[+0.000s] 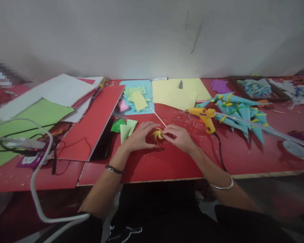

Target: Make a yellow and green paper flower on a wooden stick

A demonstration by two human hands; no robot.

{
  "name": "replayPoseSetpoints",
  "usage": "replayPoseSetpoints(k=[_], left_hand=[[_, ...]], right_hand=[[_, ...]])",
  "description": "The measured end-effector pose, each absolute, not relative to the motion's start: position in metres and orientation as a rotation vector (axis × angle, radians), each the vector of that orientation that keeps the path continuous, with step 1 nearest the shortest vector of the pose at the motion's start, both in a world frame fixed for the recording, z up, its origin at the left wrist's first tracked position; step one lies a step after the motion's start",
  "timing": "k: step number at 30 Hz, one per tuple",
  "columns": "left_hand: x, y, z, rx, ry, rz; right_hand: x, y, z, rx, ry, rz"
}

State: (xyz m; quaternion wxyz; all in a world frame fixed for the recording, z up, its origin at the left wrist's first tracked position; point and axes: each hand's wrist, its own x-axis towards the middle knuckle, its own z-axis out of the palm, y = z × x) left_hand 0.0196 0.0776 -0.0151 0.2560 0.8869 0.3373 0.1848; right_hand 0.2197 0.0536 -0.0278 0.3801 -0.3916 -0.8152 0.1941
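Note:
A small yellow fringed paper piece (pixel 157 135) is between my hands above the red table. My right hand (pixel 178 137) pinches its right side with thumb and fingers. Curved around its left side, my left hand (pixel 141 136) has its thumb and fingers apart, with the fingertips near the fringe. A thin pale stick (pixel 157 116) slants down toward my right fingers; whether they touch it cannot be made out. Light green folded paper (pixel 128 130) and a bright green piece (pixel 118 125) lie just left of my left hand.
A yellow glue gun (pixel 206 118) with a black cord is at right, beside blue paper cones (pixel 243 116). Yellow sheets (pixel 177 92) and green paper strips (pixel 139 100) lie behind. A red board (pixel 91 125), white cable (pixel 34 189) and power strip (pixel 27 143) are at left.

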Motion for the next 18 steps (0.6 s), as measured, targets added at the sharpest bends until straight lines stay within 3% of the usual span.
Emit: replayPoseSetpoints(k=[18], left_hand=[[0.0297, 0.0759, -0.0252, 2.379, 0.948, 0.532]], right_hand=[[0.2118, 0.0499, -0.0288, -0.889, -2.207, 0.388]])
